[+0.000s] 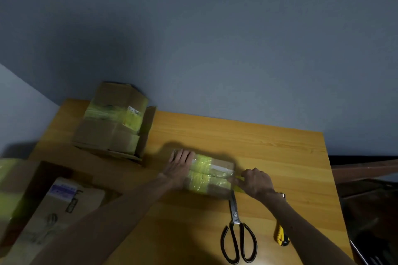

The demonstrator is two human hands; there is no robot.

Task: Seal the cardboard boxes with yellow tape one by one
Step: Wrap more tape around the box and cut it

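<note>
A small cardboard box [212, 175] lies in the middle of the wooden table [269, 148], wrapped across with bands of yellow tape. My left hand [180, 164] rests flat on the box's left end, fingers straight. My right hand [256, 180] is at the box's right end with its fingers curled round a strip of yellow tape [239, 188] that runs down to the table. The tape roll itself is hidden.
Black-handled scissors [235, 228] lie in front of the box, blades pointing at it. A yellow utility knife [281, 236] sits to their right. Taped boxes [114, 120] are stacked at the back left, and more cardboard boxes [62, 204] lie at the near left.
</note>
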